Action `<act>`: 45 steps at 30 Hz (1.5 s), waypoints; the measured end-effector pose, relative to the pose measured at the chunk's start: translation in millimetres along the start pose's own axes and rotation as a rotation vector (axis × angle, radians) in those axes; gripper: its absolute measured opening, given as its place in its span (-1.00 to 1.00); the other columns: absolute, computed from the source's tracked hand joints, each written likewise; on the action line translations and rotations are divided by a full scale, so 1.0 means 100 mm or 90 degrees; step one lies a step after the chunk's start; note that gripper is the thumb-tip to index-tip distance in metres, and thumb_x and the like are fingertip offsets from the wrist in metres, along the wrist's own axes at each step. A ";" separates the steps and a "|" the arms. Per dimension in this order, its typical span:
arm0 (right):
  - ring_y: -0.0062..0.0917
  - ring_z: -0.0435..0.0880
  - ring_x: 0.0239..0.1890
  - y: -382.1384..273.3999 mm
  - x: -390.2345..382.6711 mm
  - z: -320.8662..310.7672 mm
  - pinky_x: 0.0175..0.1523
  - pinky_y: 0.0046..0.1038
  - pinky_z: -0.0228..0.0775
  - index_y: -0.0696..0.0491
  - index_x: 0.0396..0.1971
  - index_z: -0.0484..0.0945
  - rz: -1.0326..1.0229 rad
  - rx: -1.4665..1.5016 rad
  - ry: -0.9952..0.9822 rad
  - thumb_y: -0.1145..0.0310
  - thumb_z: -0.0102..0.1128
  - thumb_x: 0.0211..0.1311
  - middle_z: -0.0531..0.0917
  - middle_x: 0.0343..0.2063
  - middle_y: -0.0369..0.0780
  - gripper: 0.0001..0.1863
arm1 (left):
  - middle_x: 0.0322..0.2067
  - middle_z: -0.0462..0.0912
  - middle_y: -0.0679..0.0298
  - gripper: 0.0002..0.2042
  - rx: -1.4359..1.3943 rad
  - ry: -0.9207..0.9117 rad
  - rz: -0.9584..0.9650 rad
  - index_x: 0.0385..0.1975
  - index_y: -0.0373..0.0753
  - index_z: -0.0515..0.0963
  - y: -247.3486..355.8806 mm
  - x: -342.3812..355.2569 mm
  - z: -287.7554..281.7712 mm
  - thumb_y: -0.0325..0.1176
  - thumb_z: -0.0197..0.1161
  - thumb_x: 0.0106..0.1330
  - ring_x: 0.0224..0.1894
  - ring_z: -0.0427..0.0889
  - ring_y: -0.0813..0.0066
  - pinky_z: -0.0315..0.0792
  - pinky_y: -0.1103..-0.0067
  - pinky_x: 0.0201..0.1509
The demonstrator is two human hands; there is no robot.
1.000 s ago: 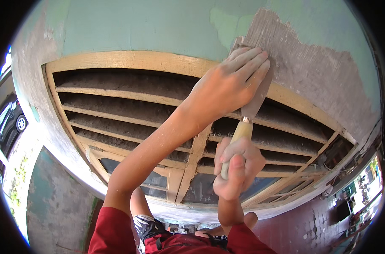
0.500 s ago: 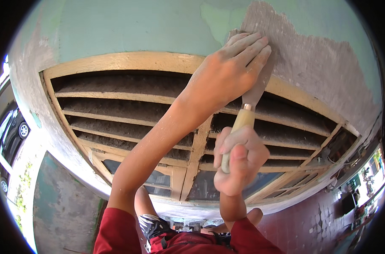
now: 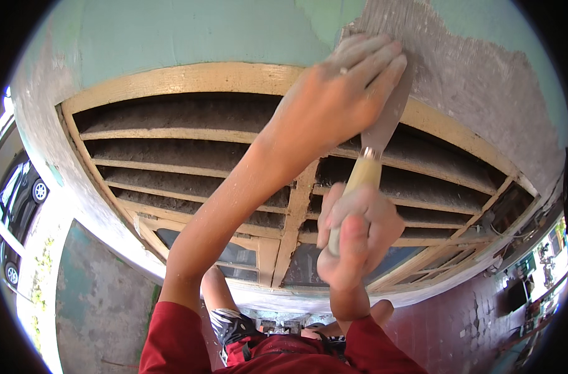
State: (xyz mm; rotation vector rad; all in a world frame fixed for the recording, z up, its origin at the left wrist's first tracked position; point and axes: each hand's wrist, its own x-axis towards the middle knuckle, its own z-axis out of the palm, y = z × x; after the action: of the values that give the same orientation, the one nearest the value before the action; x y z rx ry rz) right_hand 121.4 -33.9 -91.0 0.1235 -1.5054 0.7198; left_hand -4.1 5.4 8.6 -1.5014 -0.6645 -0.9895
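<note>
A scraper with a pale wooden handle and a broad grey metal blade (image 3: pixel 390 118) leans against the wall above a louvred window. My right hand (image 3: pixel 364 234) is wrapped round its handle, thumb toward me. Higher up, my left hand (image 3: pixel 346 93) lies over the blade with its fingers stretched out and pressing against it; the left thumb is hidden. Both hands look dusty. Beneath the blade's tip, the wall shows a rough greyish bare patch (image 3: pixel 483 81) with a ragged edge, bordered by green paint (image 3: pixel 190 31).
Just below the hands runs a yellowish wooden window frame (image 3: pixel 178 80) with dusty louvre slats (image 3: pixel 178 134). A grey-green worn panel (image 3: pixel 100 299) stands at lower left, with a dark car (image 3: pixel 15 193) beyond. Reddish floor tiles (image 3: pixel 440 324) lie at lower right.
The view has shifted slightly, so the wall and window sit higher in it. Both hands keep the same hold on the scraper and appear a little farther right.
</note>
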 end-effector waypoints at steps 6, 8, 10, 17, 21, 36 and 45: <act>-0.68 0.26 -0.78 0.00 0.03 0.03 -0.65 -0.62 -0.07 0.09 -0.60 0.35 0.014 0.017 -0.018 0.03 0.09 0.41 0.33 -0.74 -0.33 -0.52 | 0.05 0.68 0.11 -0.63 0.040 0.033 0.015 -0.07 -0.38 0.61 -0.03 0.00 0.05 -0.49 0.30 0.07 0.17 0.65 0.20 0.58 0.42 0.24; -0.69 0.26 -0.78 0.01 0.01 0.01 -0.64 -0.63 -0.06 0.08 -0.59 0.35 0.018 0.001 -0.023 0.01 0.09 0.41 0.32 -0.74 -0.34 -0.51 | 0.06 0.68 0.13 -0.63 0.026 0.050 0.010 -0.06 -0.38 0.60 0.01 -0.11 0.07 -0.49 0.30 0.07 0.16 0.65 0.22 0.60 0.43 0.21; -0.70 0.28 -0.77 -0.01 0.05 0.02 -0.63 -0.65 -0.03 0.07 -0.59 0.35 0.019 0.010 -0.015 -0.02 0.09 0.41 0.32 -0.75 -0.35 -0.50 | 0.04 0.68 0.15 -0.64 0.042 0.043 0.016 -0.07 -0.37 0.61 -0.05 0.03 0.02 -0.50 0.30 0.07 0.15 0.66 0.22 0.62 0.45 0.18; -0.51 0.35 -0.80 -0.01 0.01 0.00 -0.60 -0.52 0.15 0.07 -0.63 0.47 0.061 0.004 -0.019 0.37 0.20 -0.05 0.44 -0.76 -0.29 -0.87 | 0.01 0.69 0.17 -0.63 0.049 0.050 0.005 -0.06 -0.37 0.61 0.00 -0.13 0.04 -0.51 0.31 0.07 0.14 0.67 0.25 0.64 0.53 0.10; -0.46 0.34 -0.81 -0.07 0.15 0.05 -0.60 -0.49 0.18 0.06 -0.65 0.48 0.097 0.030 0.019 0.41 0.23 -0.13 0.46 -0.76 -0.29 -0.90 | 0.08 0.66 0.09 -0.62 0.023 0.006 0.007 0.00 -0.40 0.58 -0.10 0.13 -0.05 -0.54 0.28 0.13 0.19 0.64 0.19 0.62 0.44 0.16; -0.68 0.27 -0.79 -0.01 0.07 0.07 -0.65 -0.60 -0.04 0.10 -0.61 0.35 -0.002 0.025 -0.019 0.08 0.07 0.39 0.35 -0.74 -0.32 -0.54 | 0.04 0.69 0.17 -0.64 0.055 0.020 0.017 -0.05 -0.34 0.61 -0.05 0.01 -0.03 -0.50 0.30 0.09 0.17 0.65 0.27 0.62 0.47 0.12; -0.69 0.23 -0.79 -0.06 0.16 0.03 -0.67 -0.61 -0.07 0.11 -0.61 0.34 0.002 0.032 -0.016 0.09 0.05 0.41 0.30 -0.73 -0.33 -0.54 | -0.01 0.71 0.15 -0.64 0.040 0.040 0.022 -0.07 -0.36 0.61 -0.08 0.11 0.05 -0.49 0.30 0.08 0.15 0.66 0.26 0.62 0.47 0.14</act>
State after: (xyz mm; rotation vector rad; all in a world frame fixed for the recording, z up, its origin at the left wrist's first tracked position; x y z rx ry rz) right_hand 120.7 -34.4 -73.2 0.1685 -1.5125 0.7621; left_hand -4.8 10.2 21.8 -1.4170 -0.6171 -0.9775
